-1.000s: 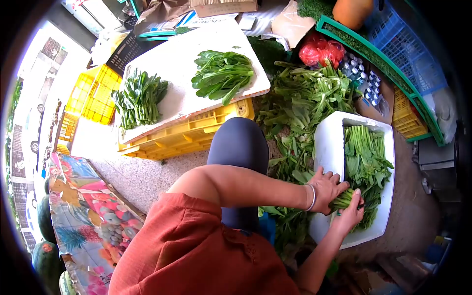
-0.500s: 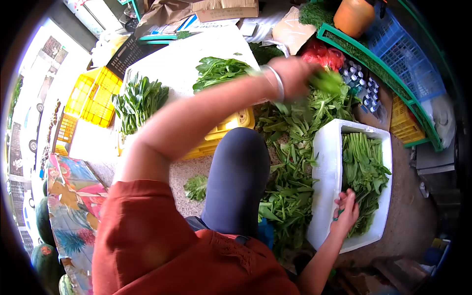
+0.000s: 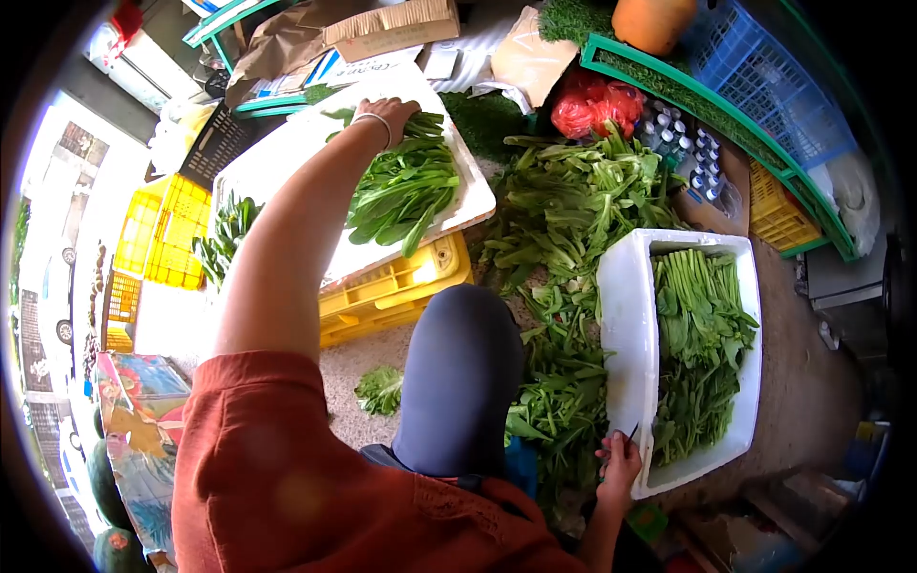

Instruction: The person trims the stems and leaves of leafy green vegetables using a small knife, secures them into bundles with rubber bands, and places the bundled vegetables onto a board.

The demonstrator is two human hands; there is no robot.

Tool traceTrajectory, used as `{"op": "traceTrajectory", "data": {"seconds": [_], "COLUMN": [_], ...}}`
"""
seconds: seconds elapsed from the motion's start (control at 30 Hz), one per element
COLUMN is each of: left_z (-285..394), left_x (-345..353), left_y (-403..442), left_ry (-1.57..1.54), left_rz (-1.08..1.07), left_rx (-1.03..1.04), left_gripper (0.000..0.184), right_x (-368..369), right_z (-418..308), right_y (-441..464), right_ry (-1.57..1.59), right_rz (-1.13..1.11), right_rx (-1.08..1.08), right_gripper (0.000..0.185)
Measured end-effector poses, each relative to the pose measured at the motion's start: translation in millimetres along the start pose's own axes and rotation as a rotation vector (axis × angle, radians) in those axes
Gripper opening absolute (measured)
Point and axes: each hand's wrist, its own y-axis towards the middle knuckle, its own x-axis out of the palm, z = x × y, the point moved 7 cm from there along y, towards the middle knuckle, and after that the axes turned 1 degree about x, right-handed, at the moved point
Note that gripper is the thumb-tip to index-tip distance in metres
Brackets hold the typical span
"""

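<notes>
My left hand [image 3: 390, 119] reaches far forward over a white foam board [image 3: 287, 143], its fingers closed round the stem end of a bunch of leafy greens [image 3: 406, 186]. Another bunch lies at the board's left edge, partly hidden by my forearm. Down at the lower right, my right hand [image 3: 621, 460] grips a small knife [image 3: 633, 432] with a thin dark blade; its handle is mostly hidden in the fingers. That hand is beside the near corner of a white foam box [image 3: 626, 353], which holds neatly laid greens [image 3: 702, 306].
A heap of loose greens [image 3: 583, 191] covers the floor between my knee and the box. The board rests above a yellow crate [image 3: 396, 291]. Behind stand a red plastic bag [image 3: 594, 103], small bottles [image 3: 705, 162] and a green-edged shelf [image 3: 726, 129]. One leaf cluster [image 3: 380, 390] lies on the floor.
My left hand has swung left from above the loose heap to the foam board, carrying greens. My right hand has moved from over the box's greens to outside its near corner.
</notes>
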Motion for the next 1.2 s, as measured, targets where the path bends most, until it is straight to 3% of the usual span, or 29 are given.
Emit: {"op": "traceTrajectory", "data": {"seconds": [0.1, 0.2, 0.33, 0.37, 0.4, 0.47, 0.5, 0.53, 0.57, 0.6, 0.63, 0.73, 0.8, 0.93, 1.03, 1.1, 1.2], "left_z": [-7, -16, -13, -20, -32, 11, 10, 26, 5, -15, -45, -103, -129, -151, -144, -117, -34], "left_x": [63, 66, 40, 49, 60, 49, 68, 86, 119, 151, 156, 173, 176, 172, 126, 67, -1], "left_y": [22, 18, -4, 8, 14, -9, -2, -2, 11, 22, 33, 72, 87, 105, 98, 78, 46], "left_ry": [-0.276, -0.381, -0.630, -0.622, -0.606, -0.847, -0.653, -0.903, -1.130, -1.356, -1.226, -0.583, -0.251, 0.210, 0.239, 0.192, -0.022], "left_rz": [-0.312, -0.253, -0.456, -0.408, -0.356, -0.489, -0.518, -0.491, -0.501, -0.524, -0.478, -0.328, -0.258, -0.105, 0.135, 0.466, 0.536], "left_rx": [0.025, -0.010, -0.084, -0.025, -0.050, 0.116, 0.076, 0.199, 0.218, 0.238, 0.209, 0.233, 0.280, 0.302, 0.240, 0.155, 0.270], "left_gripper": [0.073, 0.078, 0.083, 0.084, 0.081, 0.074, 0.064, 0.053, 0.045, 0.039, 0.040, 0.043, 0.046, 0.051, 0.052, 0.055, 0.046], "right_x": [5, 11, 17, 16, 18, 4, -9, -26, -54, -72, -90, -177, -208, -210, -198, -194, -199], "right_z": [-1, -6, -3, -1, -5, -2, -7, -17, -25, -41, -52, -58, -52, -13, 8, 18, -11], "right_y": [3, 3, 17, 22, 26, 30, 27, 26, 24, 36, 39, 65, 81, 128, 153, 166, 137], "right_ry": [-0.019, -0.034, -0.011, -0.009, -0.004, 0.011, 0.042, 0.080, 0.098, 0.134, 0.201, 0.283, 0.094, -0.204, -0.198, -0.339, -0.358], "right_rz": [-0.004, -0.015, -0.065, -0.051, -0.058, 0.018, -0.011, 0.034, 0.218, 0.237, 0.294, 0.520, 0.605, 0.498, 0.480, 0.444, 0.532], "right_rx": [0.007, 0.009, -0.042, -0.030, -0.069, -0.072, -0.047, -0.094, -0.095, -0.247, -0.242, -0.264, -0.112, 0.034, 0.008, 0.057, -0.037], "right_gripper": [0.022, 0.022, 0.024, 0.024, 0.023, 0.021, 0.019, 0.020, 0.022, 0.025, 0.031, 0.025, 0.023, 0.020, 0.018, 0.017, 0.017]}}
